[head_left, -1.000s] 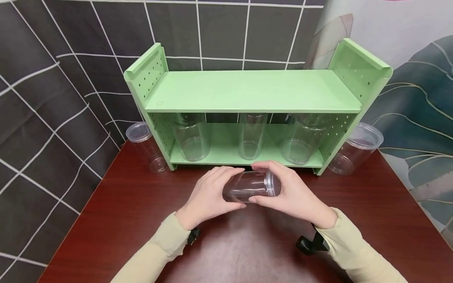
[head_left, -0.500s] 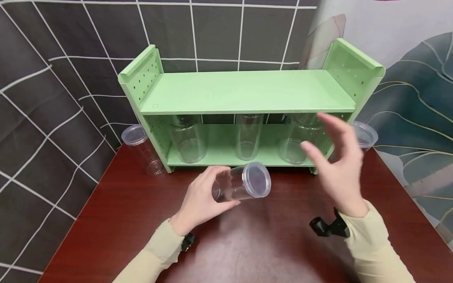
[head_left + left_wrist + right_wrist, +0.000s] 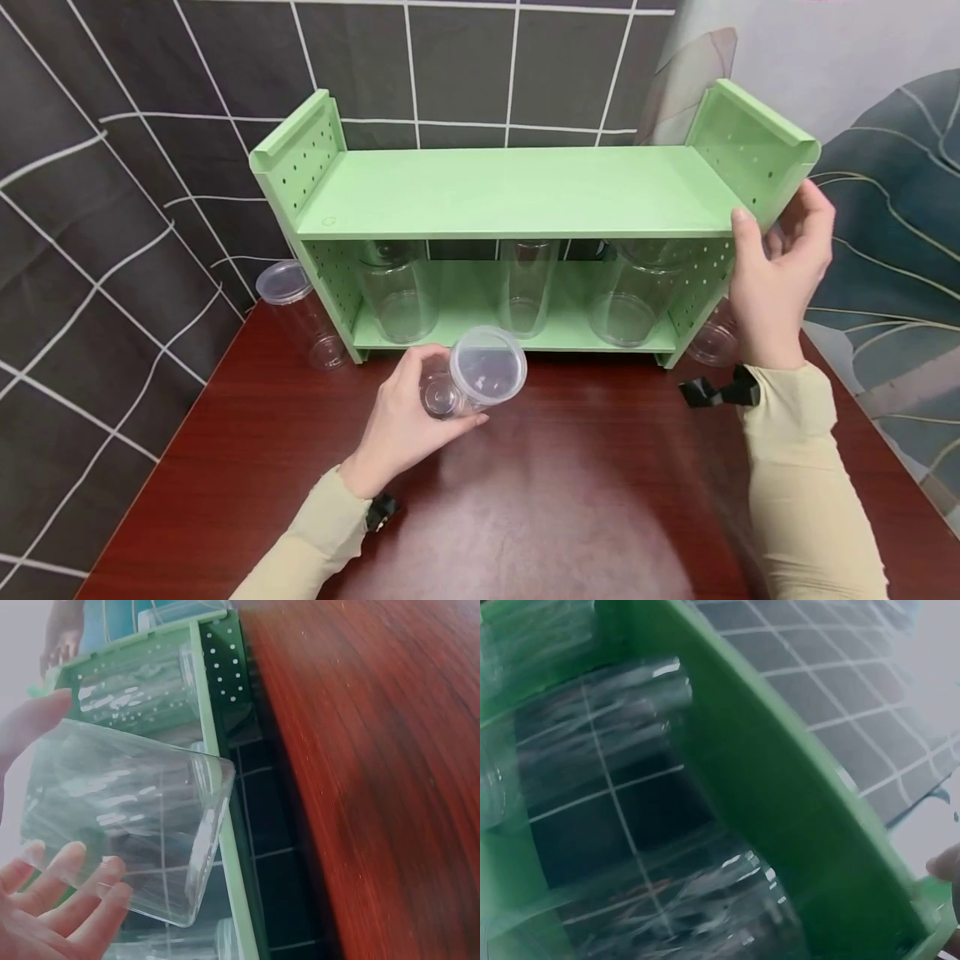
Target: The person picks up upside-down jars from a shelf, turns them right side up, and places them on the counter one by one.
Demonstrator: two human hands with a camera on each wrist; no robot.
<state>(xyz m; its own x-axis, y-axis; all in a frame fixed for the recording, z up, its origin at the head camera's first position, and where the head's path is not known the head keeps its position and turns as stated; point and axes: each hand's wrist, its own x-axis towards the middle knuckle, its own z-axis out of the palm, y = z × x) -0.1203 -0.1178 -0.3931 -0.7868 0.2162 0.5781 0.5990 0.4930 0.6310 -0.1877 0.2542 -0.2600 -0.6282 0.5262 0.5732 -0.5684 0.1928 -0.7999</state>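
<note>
Three clear jars are already stood on the lower tier of the green shelf (image 3: 525,196). A fourth, the lidded jar (image 3: 472,382), is gripped tilted above the worktop (image 3: 570,500) by the left hand (image 3: 397,425); the shelf's right end is clasped by the right hand (image 3: 780,267). Two jars beside the shelf are left.

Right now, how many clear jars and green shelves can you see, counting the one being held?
Clear jars: 6 (one in the left hand, held jar; three on the lower shelf; one beside each end of the rack)
Green rack: 1
Total: 7
</note>
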